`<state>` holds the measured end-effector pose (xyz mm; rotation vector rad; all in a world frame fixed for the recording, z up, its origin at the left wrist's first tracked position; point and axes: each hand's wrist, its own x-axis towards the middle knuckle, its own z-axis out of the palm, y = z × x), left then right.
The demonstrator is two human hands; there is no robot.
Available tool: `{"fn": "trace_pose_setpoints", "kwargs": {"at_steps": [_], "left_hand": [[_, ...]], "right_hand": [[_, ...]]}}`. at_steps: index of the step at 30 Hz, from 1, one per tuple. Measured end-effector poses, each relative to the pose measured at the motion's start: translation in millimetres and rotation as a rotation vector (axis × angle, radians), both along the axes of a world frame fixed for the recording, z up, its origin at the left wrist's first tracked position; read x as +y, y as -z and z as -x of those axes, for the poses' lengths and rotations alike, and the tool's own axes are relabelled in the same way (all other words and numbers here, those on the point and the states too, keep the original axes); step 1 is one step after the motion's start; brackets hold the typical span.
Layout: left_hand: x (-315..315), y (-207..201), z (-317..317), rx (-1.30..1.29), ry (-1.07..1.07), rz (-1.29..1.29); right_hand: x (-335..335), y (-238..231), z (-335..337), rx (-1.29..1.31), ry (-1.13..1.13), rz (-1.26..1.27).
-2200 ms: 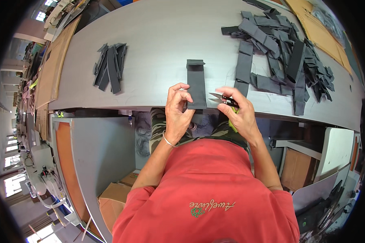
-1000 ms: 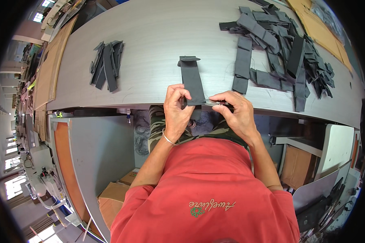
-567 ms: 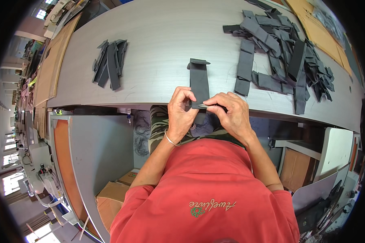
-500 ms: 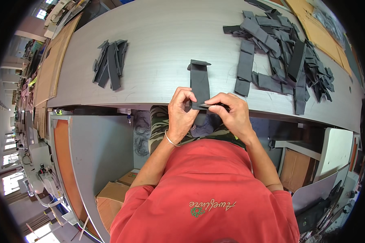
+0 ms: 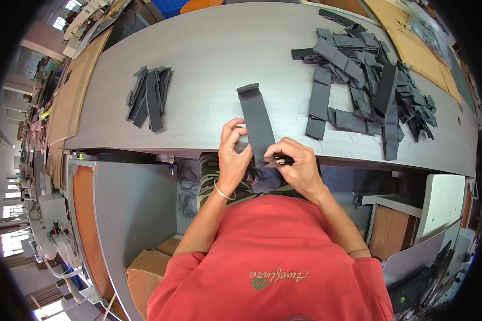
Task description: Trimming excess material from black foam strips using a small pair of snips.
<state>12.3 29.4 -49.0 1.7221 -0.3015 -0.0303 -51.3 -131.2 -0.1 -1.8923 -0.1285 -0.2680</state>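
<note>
A dark grey fabric strip [image 5: 257, 119] with a folded far end lies slantwise over the table's front edge, its near end toward my lap. At the strip's left edge, my left hand [image 5: 233, 155] has its fingers curled against the cloth, the thumb beside it. My right hand [image 5: 299, 163] is closed around small black-handled thread snips [image 5: 284, 160]. Their metal blades point left at the strip's near end, and my right fingertips meet the strip's right edge. The fingers' undersides are hidden.
A small bunch of grey strips [image 5: 151, 100] lies on the table [image 5: 209, 59] to the left. At the right is a large tangled pile of similar strips [image 5: 338, 60]. Cardboard [image 5: 83, 91] lines the left edge; an open carton [image 5: 147, 270] stands below.
The strip has tilted, its far end swinging left and its near end drawn closer to me. Both hands have shifted nearer my body, and the snips now show more plainly.
</note>
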Motion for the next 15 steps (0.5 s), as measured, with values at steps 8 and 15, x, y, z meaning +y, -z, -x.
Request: {"fn": "trace_pose_setpoints", "kwargs": {"at_steps": [8, 15], "left_hand": [[-7, -24, 8, 0.466, 0.295, 0.708], [-6, -34, 7, 0.457, 0.252, 0.607]], "right_hand": [[-6, -4, 0, -0.012, -0.030, 0.039], [-32, -5, -6, -0.094, 0.150, 0.155]]}}
